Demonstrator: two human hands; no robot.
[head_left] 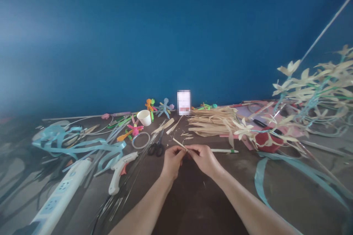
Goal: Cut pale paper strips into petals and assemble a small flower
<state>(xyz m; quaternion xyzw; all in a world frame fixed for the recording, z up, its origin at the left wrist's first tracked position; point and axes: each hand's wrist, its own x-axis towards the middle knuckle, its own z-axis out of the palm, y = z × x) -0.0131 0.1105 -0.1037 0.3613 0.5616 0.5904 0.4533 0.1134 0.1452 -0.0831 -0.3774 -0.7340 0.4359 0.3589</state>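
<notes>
Near the middle of the dark table, my left hand (173, 158) and my right hand (203, 157) meet, fingers pinched together on a thin pale strip (179, 143). One end of the strip sticks out up and to the left; the rest is hidden by my fingers. Black-handled scissors (156, 148) lie just left of my left hand. Beyond my right hand lies a white stick with a green band (226, 151). Dry pale husk strips (211, 122) are piled behind it, with small scraps (188, 138) nearer my fingertips.
On the left are a white glue gun (120, 172), thin wires (135, 169), a power strip (59, 194), blue ribbon (79, 146) and a white cup (144, 118). Pale flowers (309, 84), a red object (268, 141) and blue ribbon (260, 176) are at right. A blue wall (176, 36) stands behind.
</notes>
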